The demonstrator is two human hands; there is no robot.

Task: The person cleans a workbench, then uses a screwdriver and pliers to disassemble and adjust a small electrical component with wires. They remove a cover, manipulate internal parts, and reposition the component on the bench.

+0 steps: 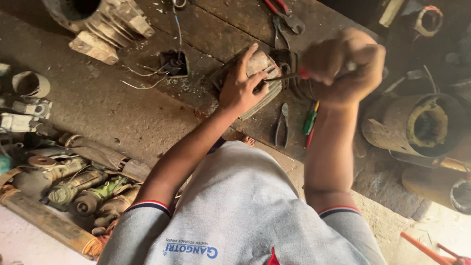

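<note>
Pressing down with fingers spread, the left hand [241,87] steadies a small finned motor housing [260,81] that lies on the stained wooden worktop [147,113], toward its far edge. The right hand [346,66] is curled into a fist around the red handle of a screwdriver [289,76], whose thin shaft points left and touches the housing just beside the left fingertips. A pair of pliers [281,125] lies near the worktop's near edge, with a green-handled screwdriver [309,121] just beside it. Red-handled pliers [284,12] rest at the far edge. A large ribbed motor casing [105,22] sits at the far left corner, and loose armatures [83,189] are heaped on the floor to the left
</note>
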